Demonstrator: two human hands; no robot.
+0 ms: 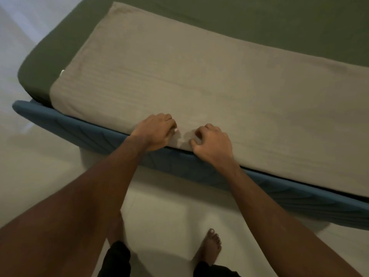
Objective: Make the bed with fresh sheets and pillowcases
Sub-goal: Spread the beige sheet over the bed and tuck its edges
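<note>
Head view, centre frame: pinching near hem of tan sheet [179, 80] with left hand [153, 132] and right hand [212, 143], both curled onto cloth. Lying flat over green fitted sheet [259, 27]. Could skew toward blue bed frame [79, 124] on uneven tug.

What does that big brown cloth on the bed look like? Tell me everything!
The brown cloth is a long, flat, taupe strip with faint ribbed lines, and it looks soft. It lies smooth on the green sheet, along the bed's near edge above the blue bed frame. A small white tag shows at its left side. The left hand and right hand pinch its near edge, bunching a small wrinkle between them.
</note>
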